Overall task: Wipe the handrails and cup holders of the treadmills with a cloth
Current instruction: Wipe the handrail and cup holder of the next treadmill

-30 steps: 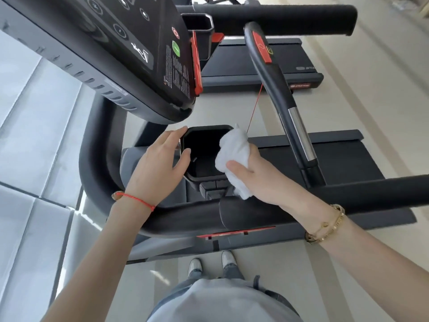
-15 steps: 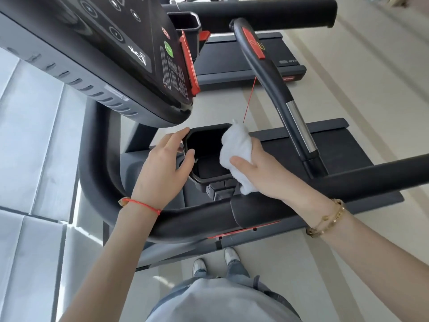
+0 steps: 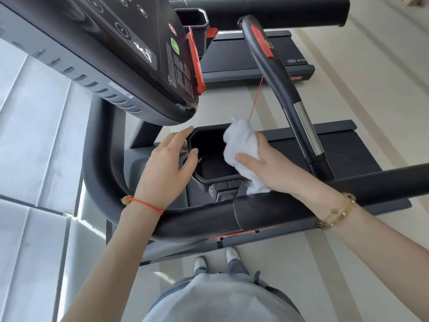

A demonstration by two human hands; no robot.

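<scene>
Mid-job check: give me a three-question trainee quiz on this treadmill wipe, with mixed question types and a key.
1. True or false: the right hand grips the crumpled white cloth against the right rim of the black plastic cup holder.
2. Where does the left hand rest? A) on the curved black padded handrail B) on the cup holder's left rim C) on the black console panel
3. Fill in: the thin safety cord running down toward the cloth is ____ in colour.

Key: 1 true; 2 B; 3 red.
</scene>
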